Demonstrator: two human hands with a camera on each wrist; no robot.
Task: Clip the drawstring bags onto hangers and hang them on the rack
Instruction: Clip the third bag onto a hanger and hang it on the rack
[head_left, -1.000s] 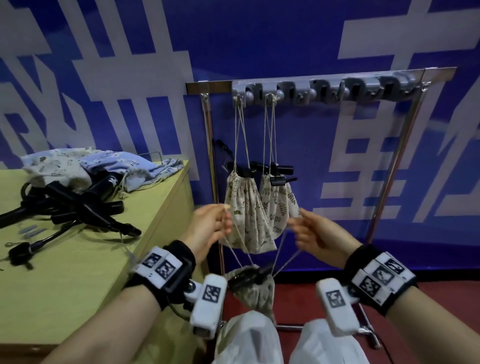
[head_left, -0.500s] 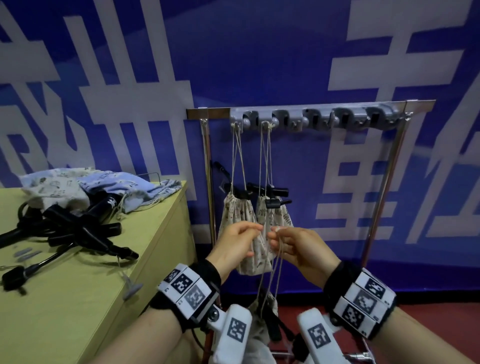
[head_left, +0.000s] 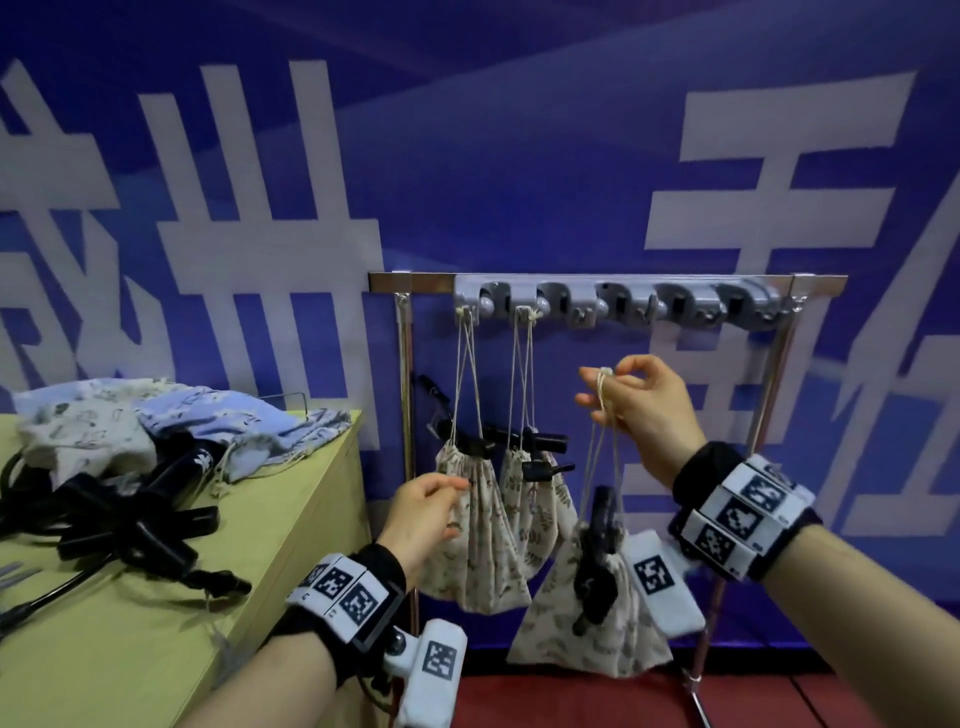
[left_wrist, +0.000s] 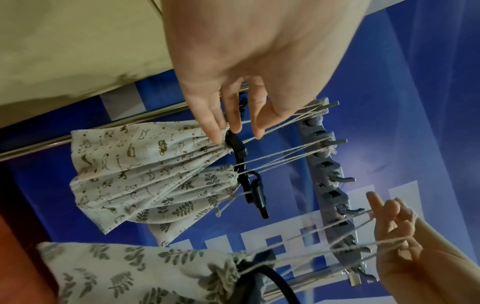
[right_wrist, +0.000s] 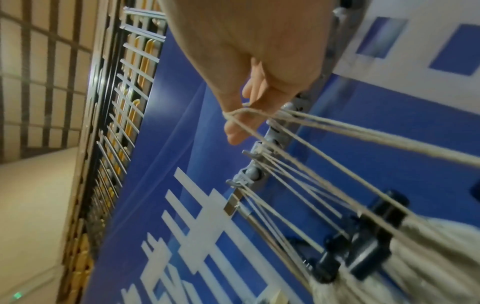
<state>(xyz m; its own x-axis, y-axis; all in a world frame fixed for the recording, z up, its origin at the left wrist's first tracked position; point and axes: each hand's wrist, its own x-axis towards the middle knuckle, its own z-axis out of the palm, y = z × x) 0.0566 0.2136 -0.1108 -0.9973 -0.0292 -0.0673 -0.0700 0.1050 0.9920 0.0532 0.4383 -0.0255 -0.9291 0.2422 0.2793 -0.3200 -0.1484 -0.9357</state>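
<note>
A leaf-print drawstring bag (head_left: 589, 618) with a black hanger (head_left: 597, 561) clipped at its gathered mouth dangles by its cords (head_left: 597, 441) from the right hand (head_left: 636, 402), which pinches the looped ends just below the grey hook bar of the rack (head_left: 613, 306). Two more printed bags (head_left: 480, 525) with black clip hangers (head_left: 511, 441) hang by their strings from the first two hooks, just beyond the left hand (head_left: 421, 514). Left of that hand, a pile of unclipped bags (head_left: 171, 421) and black hangers (head_left: 130, 514) lies on the desk (head_left: 156, 639).
</note>
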